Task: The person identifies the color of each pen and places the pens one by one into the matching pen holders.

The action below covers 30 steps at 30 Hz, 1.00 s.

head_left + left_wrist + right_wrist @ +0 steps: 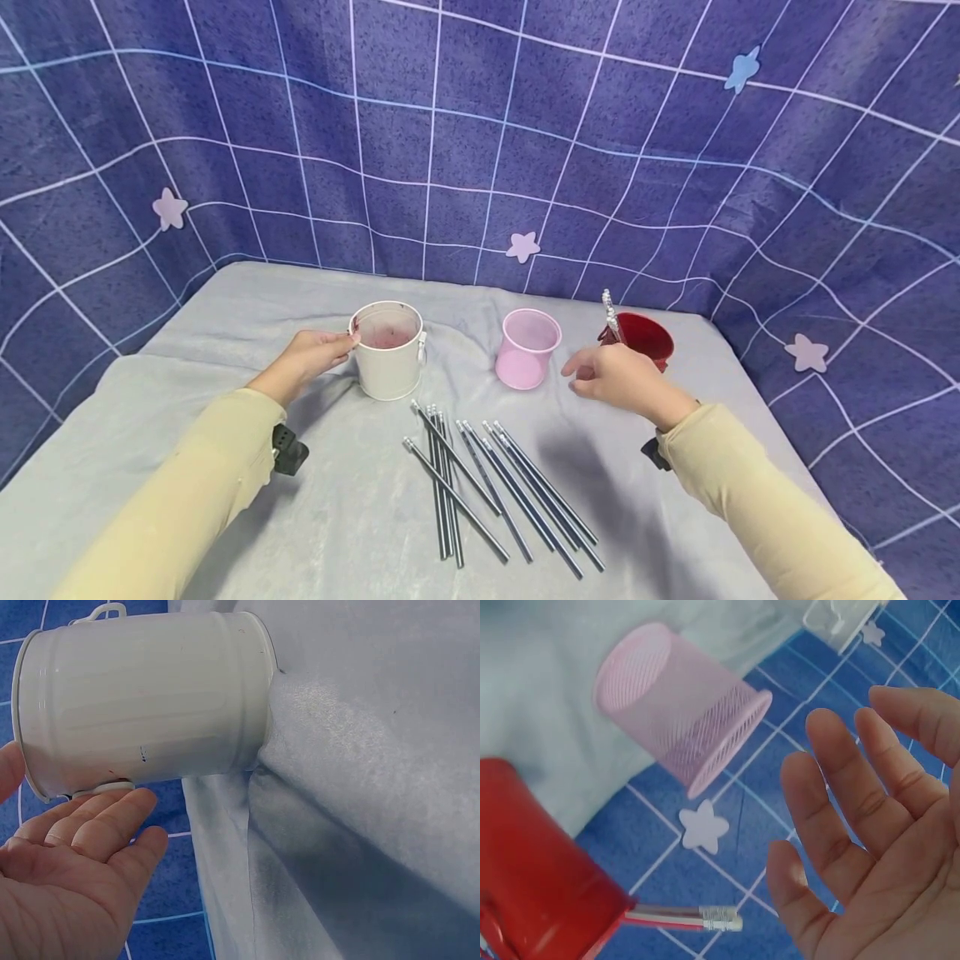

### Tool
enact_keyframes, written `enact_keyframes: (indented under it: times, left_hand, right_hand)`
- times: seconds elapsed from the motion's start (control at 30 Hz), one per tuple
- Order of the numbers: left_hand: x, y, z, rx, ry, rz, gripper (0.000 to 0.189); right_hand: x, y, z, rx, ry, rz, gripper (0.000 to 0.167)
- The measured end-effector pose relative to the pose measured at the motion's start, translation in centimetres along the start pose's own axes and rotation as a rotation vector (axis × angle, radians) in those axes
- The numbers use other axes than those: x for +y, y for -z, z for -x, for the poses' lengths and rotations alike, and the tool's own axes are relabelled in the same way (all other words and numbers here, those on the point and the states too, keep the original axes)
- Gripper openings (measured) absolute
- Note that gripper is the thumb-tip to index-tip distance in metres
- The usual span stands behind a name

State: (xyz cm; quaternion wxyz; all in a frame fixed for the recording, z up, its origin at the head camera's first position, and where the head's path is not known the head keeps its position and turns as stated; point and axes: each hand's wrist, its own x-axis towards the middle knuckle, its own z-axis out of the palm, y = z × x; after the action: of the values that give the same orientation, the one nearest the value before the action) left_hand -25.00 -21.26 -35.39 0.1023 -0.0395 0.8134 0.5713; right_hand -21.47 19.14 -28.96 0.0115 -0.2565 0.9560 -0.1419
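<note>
A person reaches over a grey cloth (322, 500) with both hands. The left hand (311, 357) holds a white bucket (388, 371) by its left side, thumb at the rim and fingers against the outer wall; the bucket stands upright, touching that hand and well apart from the other. The right hand (618, 379) is bare of any object, fingers parted and softly bent, just beside a pink cup (522, 371) on its left. A red bucket (540, 855) is close behind the right hand, with pencils (718, 919) in it, eraser ends poking out over its rim. The relation that seems to matter most is with the loose pencils (442, 482): they lie flat between the hands, closer to the person than either, in two loose groups, the left hand nearer one and the right hand nearer the other. Their long axes run away from the person, most slanting leftward at the far end, eraser ends farthest off.
</note>
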Motion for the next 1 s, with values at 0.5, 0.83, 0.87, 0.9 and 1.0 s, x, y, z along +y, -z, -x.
enact_keyframes:
  times: [0.5, 0.83, 0.87, 0.9, 1.0]
  left_hand:
    - [0.0, 0.1, 0.0, -0.009, 0.019, 0.021, 0.054]
    - [-0.2, 0.2, 0.2, -0.002, 0.019, -0.013, 0.057]
    - [-0.2, 0.2, 0.2, -0.001, 0.018, -0.014, 0.057]
    - [-0.2, 0.2, 0.1, 0.000, 0.014, -0.015, 0.057]
    - [-0.2, 0.2, 0.1, 0.001, 0.016, -0.016, 0.057]
  right_hand:
    - [-0.4, -5.8, 1.8, -0.115, 0.035, -0.014, 0.013]
    - [-0.2, -8.6, 3.5, -0.108, 0.098, 0.013, 0.013]
    - [-0.2, -8.7, 3.5, -0.101, 0.095, 0.021, 0.013]
    - [-0.2, -8.9, 3.6, -0.091, 0.097, 0.033, 0.013]
    - [-0.5, -9.3, 3.6, -0.054, 0.124, 0.089, 0.013]
